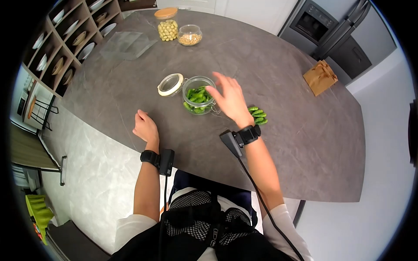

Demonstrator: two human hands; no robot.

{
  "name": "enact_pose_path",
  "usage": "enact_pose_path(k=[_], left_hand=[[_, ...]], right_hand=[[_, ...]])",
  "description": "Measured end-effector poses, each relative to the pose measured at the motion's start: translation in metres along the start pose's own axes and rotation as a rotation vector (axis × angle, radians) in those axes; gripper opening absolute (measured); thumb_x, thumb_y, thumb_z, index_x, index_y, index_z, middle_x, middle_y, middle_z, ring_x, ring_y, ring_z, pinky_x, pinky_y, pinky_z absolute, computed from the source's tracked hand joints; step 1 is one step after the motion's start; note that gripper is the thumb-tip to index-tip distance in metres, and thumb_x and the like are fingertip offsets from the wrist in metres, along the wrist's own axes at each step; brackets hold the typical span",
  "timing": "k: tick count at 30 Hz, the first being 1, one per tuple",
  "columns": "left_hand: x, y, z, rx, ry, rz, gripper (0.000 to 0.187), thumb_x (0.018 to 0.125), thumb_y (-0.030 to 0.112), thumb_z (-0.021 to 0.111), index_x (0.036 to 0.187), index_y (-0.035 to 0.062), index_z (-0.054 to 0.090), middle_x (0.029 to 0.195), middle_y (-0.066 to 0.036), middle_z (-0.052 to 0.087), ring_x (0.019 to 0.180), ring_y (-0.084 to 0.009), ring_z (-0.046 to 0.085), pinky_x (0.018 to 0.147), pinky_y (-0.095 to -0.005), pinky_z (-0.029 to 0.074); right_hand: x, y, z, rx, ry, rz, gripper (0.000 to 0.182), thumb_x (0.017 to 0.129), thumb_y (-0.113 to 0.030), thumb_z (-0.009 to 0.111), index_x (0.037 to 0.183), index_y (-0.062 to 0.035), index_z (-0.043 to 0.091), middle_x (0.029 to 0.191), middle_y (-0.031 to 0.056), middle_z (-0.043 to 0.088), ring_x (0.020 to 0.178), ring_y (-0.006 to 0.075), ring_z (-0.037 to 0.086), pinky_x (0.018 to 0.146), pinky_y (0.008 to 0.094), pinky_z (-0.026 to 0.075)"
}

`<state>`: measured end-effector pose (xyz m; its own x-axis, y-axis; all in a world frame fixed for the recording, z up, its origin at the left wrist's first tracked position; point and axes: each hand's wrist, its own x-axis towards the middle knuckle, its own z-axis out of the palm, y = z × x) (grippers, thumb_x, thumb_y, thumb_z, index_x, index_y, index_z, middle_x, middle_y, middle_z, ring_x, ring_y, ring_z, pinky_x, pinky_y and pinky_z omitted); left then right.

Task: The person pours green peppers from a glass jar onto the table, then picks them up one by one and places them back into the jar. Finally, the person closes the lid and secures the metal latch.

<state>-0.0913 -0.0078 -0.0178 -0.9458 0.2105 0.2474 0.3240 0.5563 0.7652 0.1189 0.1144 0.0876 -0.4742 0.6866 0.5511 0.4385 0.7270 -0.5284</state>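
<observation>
A glass clip-top jar (pixel 187 93) stands on the grey table with its hinged lid (pixel 170 85) swung back to the left. Inside it lie several green peppers (pixel 198 95). My right hand (pixel 230 98) is at the jar's right side, fingers apart and holding nothing, with the thumb overlapping the rim. A small group of green peppers (pixel 259 115) lies on the table beside my right wrist, partly hidden by it. To the left, near the front table edge, my left hand (pixel 146 127) is closed in a loose curl with nothing showing in it.
Toward the back stand a wooden-lidded jar of pale round pieces (pixel 167 31) and a low glass jar (pixel 190 35) with tan bits. A transparent sheet or tray (pixel 128 45) lies at back left. A brown paper bag (pixel 320 78) stands at the right.
</observation>
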Motion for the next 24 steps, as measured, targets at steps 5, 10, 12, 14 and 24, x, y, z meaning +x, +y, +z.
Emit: enact_pose_path(k=[5,10,12,14,24], left_hand=[[-0.001,-0.001,0.001,-0.005,0.023,0.0,0.039,0.09,0.033,0.034,0.072,0.0083,0.059,0.068,-0.004,0.062,0.065,-0.0244,0.058,0.07,-0.0337,0.036],[0.0,-0.001,0.002,-0.003,0.044,0.019,0.039,0.09,0.033,0.035,0.07,0.0089,0.059,0.065,-0.003,0.062,0.062,-0.0247,0.057,0.068,-0.0338,0.036],[0.0,-0.001,0.002,0.002,0.063,0.048,0.039,0.09,0.033,0.035,0.07,0.0092,0.059,0.064,-0.003,0.061,0.061,-0.0249,0.057,0.068,-0.034,0.036],[0.0,-0.003,0.002,0.005,0.063,0.05,0.039,0.09,0.033,0.035,0.07,0.0092,0.059,0.064,-0.003,0.061,0.061,-0.0251,0.057,0.067,-0.0344,0.036],[0.0,-0.001,0.001,-0.017,0.041,0.016,0.039,0.089,0.034,0.036,0.07,0.0088,0.058,0.064,-0.004,0.061,0.062,-0.0255,0.058,0.067,-0.0347,0.038]], right_hand=[[-0.033,0.057,-0.024,-0.157,0.022,0.228,0.023,0.077,-0.016,0.056,0.098,-0.0065,0.058,0.087,0.0114,0.06,0.085,0.0301,0.054,0.075,0.0397,0.042],[-0.088,0.12,-0.056,-0.27,0.101,0.454,0.016,0.076,-0.01,0.054,0.09,-0.0065,0.061,0.087,0.0121,0.06,0.083,0.0293,0.055,0.075,0.0381,0.043],[-0.105,0.121,-0.066,-0.182,0.071,0.558,0.014,0.076,-0.008,0.054,0.088,-0.006,0.061,0.088,0.0121,0.059,0.082,0.0291,0.055,0.076,0.0378,0.043],[-0.115,0.11,-0.074,-0.075,0.019,0.557,0.016,0.075,-0.006,0.055,0.091,-0.0061,0.061,0.09,0.0115,0.058,0.085,0.0286,0.054,0.077,0.0375,0.043],[-0.133,0.109,-0.075,-0.243,-0.165,0.424,0.024,0.07,-0.005,0.062,0.094,-0.0067,0.056,0.091,0.0086,0.057,0.094,0.0267,0.049,0.08,0.0352,0.041]])
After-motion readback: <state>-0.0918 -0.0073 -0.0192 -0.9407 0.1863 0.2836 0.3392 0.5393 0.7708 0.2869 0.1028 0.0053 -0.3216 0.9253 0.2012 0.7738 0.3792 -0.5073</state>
